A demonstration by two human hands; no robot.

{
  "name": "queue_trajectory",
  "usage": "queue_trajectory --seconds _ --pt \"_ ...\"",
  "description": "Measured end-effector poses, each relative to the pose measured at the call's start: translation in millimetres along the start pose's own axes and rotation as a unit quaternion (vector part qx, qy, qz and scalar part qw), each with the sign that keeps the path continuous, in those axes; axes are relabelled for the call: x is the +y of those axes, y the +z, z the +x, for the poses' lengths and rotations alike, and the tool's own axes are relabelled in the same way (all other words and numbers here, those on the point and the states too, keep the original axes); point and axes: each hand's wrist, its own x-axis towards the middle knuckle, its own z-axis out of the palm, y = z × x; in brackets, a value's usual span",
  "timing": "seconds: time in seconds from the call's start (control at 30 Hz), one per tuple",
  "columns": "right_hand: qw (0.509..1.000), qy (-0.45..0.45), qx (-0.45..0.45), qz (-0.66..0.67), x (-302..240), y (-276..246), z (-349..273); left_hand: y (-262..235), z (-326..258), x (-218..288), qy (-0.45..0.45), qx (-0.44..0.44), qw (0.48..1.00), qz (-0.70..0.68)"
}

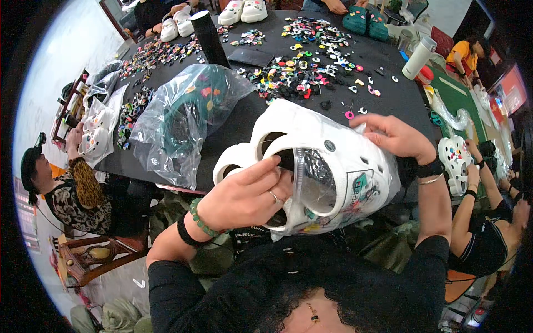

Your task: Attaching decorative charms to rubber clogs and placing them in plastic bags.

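A pair of white clogs (345,161) with dark rivets and colourful charms sits toe-first inside a clear plastic bag (316,183), held above the near edge of the table. Their heel ends stick out of the bag toward the left. My left hand (247,194) is closed at the heel openings, its fingertips beside the bag's edge; part of its grip is hidden. At the toe end my right hand (394,139) wraps its fingers round the bag. Left of the clogs lies another clear bag (189,119) with dark green clogs inside.
Heaps of small colourful shoe charms (294,75) cover much of the black table (388,61). A black cylinder (210,39) and a white bottle (419,57) stand on it. White clogs (242,11) rest at the far edge. Other people work around the table on clogs.
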Motion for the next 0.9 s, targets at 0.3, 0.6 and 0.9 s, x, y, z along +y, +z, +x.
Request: queue_trajectory --seconds 0.3,0.6,0.9 --pt "0.955 0.079 0.248 -0.145 14 -6 -35 8 -16 -14 -0.092 -0.026 0.994 0.046" --pt "0.978 0.107 0.177 -0.037 57 -31 -101 21 -43 -46 -0.371 -0.025 0.927 -0.051" --pt "0.896 0.277 0.343 -0.054 66 -71 -182 51 -51 -47 -0.442 -0.039 0.893 -0.078"
